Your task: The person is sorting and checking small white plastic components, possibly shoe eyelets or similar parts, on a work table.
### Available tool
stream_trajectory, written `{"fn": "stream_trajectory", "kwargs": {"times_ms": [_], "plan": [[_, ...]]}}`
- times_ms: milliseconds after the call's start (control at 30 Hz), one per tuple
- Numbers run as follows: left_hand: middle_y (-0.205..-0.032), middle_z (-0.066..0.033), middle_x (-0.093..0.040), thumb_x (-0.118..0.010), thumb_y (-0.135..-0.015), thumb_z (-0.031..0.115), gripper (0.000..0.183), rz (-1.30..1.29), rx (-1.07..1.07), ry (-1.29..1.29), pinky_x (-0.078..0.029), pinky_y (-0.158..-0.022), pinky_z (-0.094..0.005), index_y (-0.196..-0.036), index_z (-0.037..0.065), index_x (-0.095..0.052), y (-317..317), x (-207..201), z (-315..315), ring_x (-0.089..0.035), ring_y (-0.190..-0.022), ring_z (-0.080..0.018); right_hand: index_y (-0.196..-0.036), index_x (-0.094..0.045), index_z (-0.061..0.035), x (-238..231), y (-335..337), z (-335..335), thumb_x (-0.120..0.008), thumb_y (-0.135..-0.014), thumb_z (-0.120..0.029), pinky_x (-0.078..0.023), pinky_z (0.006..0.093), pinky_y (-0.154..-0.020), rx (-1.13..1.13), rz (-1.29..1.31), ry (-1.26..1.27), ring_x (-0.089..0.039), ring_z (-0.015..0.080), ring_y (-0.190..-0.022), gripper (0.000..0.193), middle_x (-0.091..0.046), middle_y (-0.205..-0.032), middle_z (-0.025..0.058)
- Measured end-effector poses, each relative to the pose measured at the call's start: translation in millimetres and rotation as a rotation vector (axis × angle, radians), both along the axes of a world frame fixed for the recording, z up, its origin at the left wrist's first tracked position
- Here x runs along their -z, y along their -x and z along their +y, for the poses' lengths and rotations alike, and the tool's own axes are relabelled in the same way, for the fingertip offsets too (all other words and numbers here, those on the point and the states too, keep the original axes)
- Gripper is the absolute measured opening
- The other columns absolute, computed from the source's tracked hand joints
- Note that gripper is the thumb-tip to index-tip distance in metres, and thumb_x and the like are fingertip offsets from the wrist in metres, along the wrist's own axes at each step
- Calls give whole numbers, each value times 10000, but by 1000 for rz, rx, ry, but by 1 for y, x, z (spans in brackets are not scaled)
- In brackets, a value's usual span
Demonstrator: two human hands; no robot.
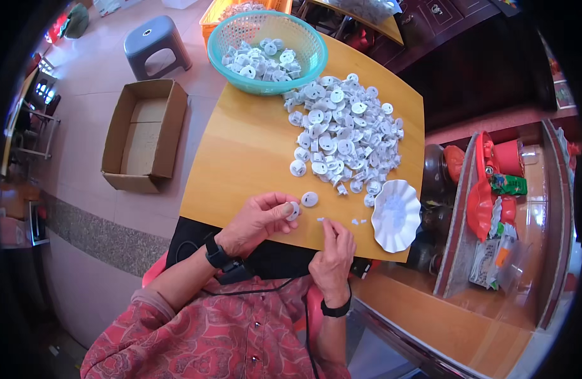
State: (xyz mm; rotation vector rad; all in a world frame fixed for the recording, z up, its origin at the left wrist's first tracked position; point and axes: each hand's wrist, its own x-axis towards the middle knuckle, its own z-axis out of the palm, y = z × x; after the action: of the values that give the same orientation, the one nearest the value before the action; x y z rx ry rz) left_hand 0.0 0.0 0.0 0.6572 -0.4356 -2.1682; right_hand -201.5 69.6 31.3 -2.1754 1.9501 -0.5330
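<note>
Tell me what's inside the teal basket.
The teal basket holds a heap of small white plastic pieces, some showing round faces. The upper ones hide whatever lies beneath and most of the basket's bottom.

The disc (293, 211) is round and white, with a small dark mark on its face. It is tipped up on its side, not lying flat. The left hand (281, 215) pinches it by the edge, thumb on one side, up over the near part of the table (240, 142). The bit (320, 219) is tiny and white. It lies on the table, right by the fingertips of the right hand (326, 222). I can't tell if they touch it.
</note>
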Motion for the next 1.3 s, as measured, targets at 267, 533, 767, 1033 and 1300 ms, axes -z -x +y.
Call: {"fn": "stream_trajectory", "kwargs": {"times_ms": [267, 533, 767, 1033, 1300], "plan": [[-1075, -111, -662, -621, -981, 162, 308, 44, -26, 29, -565, -747, -253, -1228, -21, -600, -1, 4, -6, -670, -874, -169, -1269, -589, 2, -14, -6, -3, -577, -722, 66, -404, 452, -938, -62, 113, -6, -524, 347, -1115, 551, -547, -1227, 153], [-1050, -85, -652, -588, -1003, 189, 319, 186, -51, -76, -563, -745, -238, -1248, -15, -597, -5, 2, -2, -676, -868, -157, -1070, -682, -9, 14, 7, 25, -700, -780, 37, -475, 433, -807, -88, -76, 135, -594, 320, -920, 295, -628, -1007, 125], [-1119, -111, -642, -608, -989, 239, 376, 190, -12, -70, -535, -801, -266, -1270, -7, -565, -3, 3, -2, -626, -870, -153, -911, -627, 5, 4, -5, 22, -680, -841, 35, -499, 372, -688, 17, -255, 164, -614, 288, -783, 93, -618, -900, 132], [-1139, -77, -643, -631, -975, 221, 399, 192, -2, 10, -551, -794, -271, -1306, 7, -565, 0, 1, 9, -647, -902, -141, -988, -632, 19, -26, -39, 4, -612, -943, 6, -541, 263, -617, 197, -800, 53, -640, 152, -717, 51, -615, -936, 98], [-1183, -74, -637, -626, -975, 135, 450, 133, 86, 201, -521, -853, -268, -1390, 2, -514, -5, -12, 20, -634, -973, -133, -1027, -649, 12, -31, -52, -1, -598, -943, 17, -525, 282, -617, 100, -733, 120, -613, 172, -728, 99, -616, -943, 113]]}}
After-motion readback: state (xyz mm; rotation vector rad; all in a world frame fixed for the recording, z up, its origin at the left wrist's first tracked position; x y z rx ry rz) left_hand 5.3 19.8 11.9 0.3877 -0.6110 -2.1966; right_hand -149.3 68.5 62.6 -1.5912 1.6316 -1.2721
